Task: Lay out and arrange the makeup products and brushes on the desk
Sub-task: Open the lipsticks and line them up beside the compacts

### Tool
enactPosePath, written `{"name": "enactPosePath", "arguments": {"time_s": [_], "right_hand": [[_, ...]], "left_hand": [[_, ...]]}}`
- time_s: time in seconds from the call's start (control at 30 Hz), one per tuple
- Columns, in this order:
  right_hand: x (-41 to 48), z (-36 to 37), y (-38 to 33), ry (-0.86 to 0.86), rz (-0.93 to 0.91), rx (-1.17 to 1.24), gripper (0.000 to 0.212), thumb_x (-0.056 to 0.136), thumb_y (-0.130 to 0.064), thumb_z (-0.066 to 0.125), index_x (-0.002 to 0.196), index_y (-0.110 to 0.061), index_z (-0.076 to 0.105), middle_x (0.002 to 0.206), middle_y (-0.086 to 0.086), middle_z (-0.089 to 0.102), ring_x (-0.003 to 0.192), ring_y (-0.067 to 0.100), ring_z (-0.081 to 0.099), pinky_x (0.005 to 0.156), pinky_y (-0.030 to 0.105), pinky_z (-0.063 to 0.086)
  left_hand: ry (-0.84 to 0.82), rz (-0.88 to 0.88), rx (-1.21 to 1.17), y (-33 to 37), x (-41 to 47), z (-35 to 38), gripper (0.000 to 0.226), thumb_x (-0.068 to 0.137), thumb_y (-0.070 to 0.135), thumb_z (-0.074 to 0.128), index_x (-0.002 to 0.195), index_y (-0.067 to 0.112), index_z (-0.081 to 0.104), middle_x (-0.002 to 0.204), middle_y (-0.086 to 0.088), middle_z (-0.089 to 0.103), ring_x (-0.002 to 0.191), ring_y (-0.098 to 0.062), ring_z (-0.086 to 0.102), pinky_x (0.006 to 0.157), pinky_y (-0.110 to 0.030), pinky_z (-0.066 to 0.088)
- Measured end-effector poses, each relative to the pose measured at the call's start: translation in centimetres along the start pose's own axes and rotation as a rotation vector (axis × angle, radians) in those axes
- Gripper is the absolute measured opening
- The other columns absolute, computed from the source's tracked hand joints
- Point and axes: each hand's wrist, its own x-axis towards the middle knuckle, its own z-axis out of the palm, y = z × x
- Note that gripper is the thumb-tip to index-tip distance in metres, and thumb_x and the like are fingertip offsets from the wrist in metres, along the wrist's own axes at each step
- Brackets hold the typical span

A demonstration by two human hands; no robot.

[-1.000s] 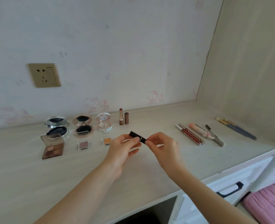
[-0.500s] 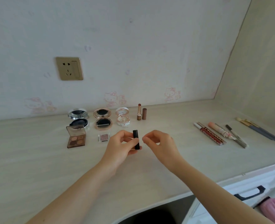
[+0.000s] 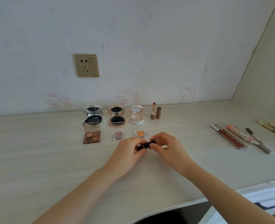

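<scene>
Both hands hold a black lipstick tube (image 3: 145,145) above the worktop (image 3: 36,159): left hand (image 3: 127,152) fingers curl around its left end, right hand (image 3: 167,146) fingers pinch its right end, near the orange eyeshadow pan (image 3: 140,133).

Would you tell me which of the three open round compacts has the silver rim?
The leftmost compact, right behind the brown palette; the middle compact is rose gold and the right compact white.
</scene>
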Motion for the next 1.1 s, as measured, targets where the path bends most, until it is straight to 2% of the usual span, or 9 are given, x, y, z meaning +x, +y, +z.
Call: {"name": "enactPosePath", "arguments": {"time_s": [0.13,0.27,0.37,0.47,0.57,0.73,0.87,0.97,1.1], "right_hand": [[-0.4,0.5,1.0,-0.029,-0.129,-0.153,0.011,0.087,-0.021,0.063,0.096,-0.025,0.061,0.09,-0.011,0.063,0.087,0.0,0.056,0.069,0.012,0.041],[-0.8,1.3,1.6,-0.036,-0.311,-0.386,0.022,0.094,-0.027,0.053,0.114,-0.021,0.059,0.097,-0.01,0.056,0.093,0.012,0.051,0.081,0.025,0.043],[-0.8,2.0,1.8,0.024,-0.417,-0.5,0.035,0.091,-0.034,0.038,0.105,-0.017,0.066,0.09,-0.002,0.061,0.081,0.022,0.053,0.071,0.033,0.048],[-0.8,2.7,2.1,0.111,-0.451,-0.603,0.033,0.09,-0.033,0.038,0.097,-0.02,0.068,0.083,-0.005,0.062,0.075,0.021,0.055,0.063,0.034,0.051],[-1.1,2.8,1.8,0.137,-0.475,-0.651,0.029,0.091,-0.032,0.039,0.097,-0.023,0.065,0.086,-0.009,0.062,0.08,0.017,0.054,0.067,0.029,0.048],[-1.5,2.7,1.7,0.117,-0.473,-0.613,0.028,0.095,-0.032,0.037,0.1,-0.023,0.063,0.092,-0.009,0.061,0.086,0.016,0.053,0.074,0.027,0.043],[-1.6,2.8,1.8,0.105,-0.481,-0.6,0.025,0.095,-0.029,0.037,0.102,-0.024,0.061,0.092,-0.009,0.06,0.085,0.015,0.051,0.074,0.026,0.04],[-1.5,2.8,1.8,0.138,-0.477,-0.564,0.026,0.094,-0.031,0.038,0.1,-0.021,0.061,0.09,-0.007,0.059,0.083,0.015,0.049,0.071,0.029,0.044],[-1.6,2.7,1.7,0.144,-0.492,-0.526,0.027,0.093,-0.029,0.039,0.101,-0.018,0.061,0.09,-0.005,0.058,0.081,0.017,0.051,0.069,0.031,0.048]], "left_hand": [[0.028,0.101,0.275,-0.2,-0.3,-0.1,0.018,0.093,0.022,0.055,0.109,0.024,0.061,0.09,0.008,0.056,0.093,-0.01,0.049,0.077,-0.025,0.042],[0.094,0.207,0.528,-0.8,-0.5,0.6,0.013,0.082,0.017,0.066,0.093,0.019,0.061,0.079,0.007,0.063,0.084,-0.018,0.056,0.063,-0.03,0.047],[0.087,0.253,0.604,-1.8,-0.6,1.1,0.014,0.078,0.014,0.068,0.089,0.018,0.06,0.078,0.006,0.061,0.08,-0.019,0.056,0.061,-0.031,0.049],[0.071,0.319,0.704,-2.2,-0.8,1.4,0.012,0.078,0.015,0.068,0.086,0.017,0.06,0.077,0.004,0.056,0.077,-0.02,0.052,0.061,-0.031,0.048],[0.121,0.369,0.745,-2.2,-0.9,1.5,0.007,0.088,0.019,0.056,0.081,0.016,0.056,0.071,0.002,0.053,0.073,-0.021,0.049,0.059,-0.031,0.044],[0.131,0.355,0.724,-2.2,-0.8,1.3,0.029,0.095,0.032,0.034,0.078,0.017,0.053,0.065,0.004,0.053,0.07,-0.02,0.048,0.058,-0.031,0.043],[0.145,0.351,0.719,-2.0,-0.8,1.0,0.033,0.093,0.039,0.041,0.071,0.017,0.052,0.058,0.004,0.052,0.064,-0.018,0.05,0.053,-0.028,0.042],[0.208,0.307,0.734,-1.2,-0.7,0.1,0.039,0.081,0.05,0.054,0.059,0.018,0.052,0.05,0.005,0.049,0.05,-0.014,0.047,0.045,-0.02,0.033],[0.161,0.319,0.626,-2.1,-0.9,-0.1,0.036,0.08,0.051,0.055,0.069,0.017,0.05,0.06,0.003,0.052,0.063,-0.019,0.051,0.049,-0.029,0.044]]}}
